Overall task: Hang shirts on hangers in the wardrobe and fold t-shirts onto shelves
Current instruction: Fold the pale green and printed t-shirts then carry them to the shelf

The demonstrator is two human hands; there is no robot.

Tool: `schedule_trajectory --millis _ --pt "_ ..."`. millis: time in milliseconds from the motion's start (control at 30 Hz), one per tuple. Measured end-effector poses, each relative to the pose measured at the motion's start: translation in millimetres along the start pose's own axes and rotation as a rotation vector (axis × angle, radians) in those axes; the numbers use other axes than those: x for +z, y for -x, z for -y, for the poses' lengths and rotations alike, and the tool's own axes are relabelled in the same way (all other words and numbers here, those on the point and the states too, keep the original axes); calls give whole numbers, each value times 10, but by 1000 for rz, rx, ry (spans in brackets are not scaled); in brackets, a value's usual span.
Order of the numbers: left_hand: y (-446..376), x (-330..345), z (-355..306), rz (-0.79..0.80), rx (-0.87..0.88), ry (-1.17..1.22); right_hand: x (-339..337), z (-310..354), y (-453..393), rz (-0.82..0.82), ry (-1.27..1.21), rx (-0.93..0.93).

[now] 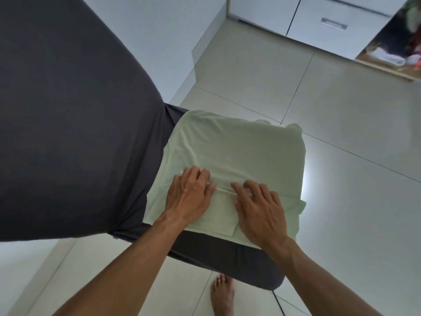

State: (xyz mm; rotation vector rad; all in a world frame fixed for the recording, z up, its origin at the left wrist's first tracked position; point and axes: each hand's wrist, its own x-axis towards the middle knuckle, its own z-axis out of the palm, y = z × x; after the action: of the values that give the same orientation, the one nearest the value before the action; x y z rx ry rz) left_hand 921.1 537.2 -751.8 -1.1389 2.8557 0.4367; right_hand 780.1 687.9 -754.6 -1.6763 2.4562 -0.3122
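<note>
Pale green t-shirt (230, 151), centre of frame, half folded on a dark padded surface (68, 110). Left hand (190, 197) and right hand (259, 210) press it, fingers bent, pinching a crease. Light, limp; best held by folded edges.

I have one view only, a wide-angle head camera. It looks steeply down and forward from close above the dark bed (68, 110) edge, with both forearms entering from the bottom and the wardrobe (341, 23) at the top right.
</note>
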Motion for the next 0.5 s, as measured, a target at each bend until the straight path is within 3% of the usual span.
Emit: schedule_trajectory --millis 67,133,233,500 --pt "-69 -23 -107 0 33 -9 -41 -121 -57 45 -39 155" --pt "-195 8 -238 114 66 13 -54 -312 -133 115 -83 255" --pt "-470 103 -415 267 69 23 -36 -592 -323 186 -160 266" --pt "-1251 215 -787 311 4 -47 -39 -1114 -886 216 -326 320"
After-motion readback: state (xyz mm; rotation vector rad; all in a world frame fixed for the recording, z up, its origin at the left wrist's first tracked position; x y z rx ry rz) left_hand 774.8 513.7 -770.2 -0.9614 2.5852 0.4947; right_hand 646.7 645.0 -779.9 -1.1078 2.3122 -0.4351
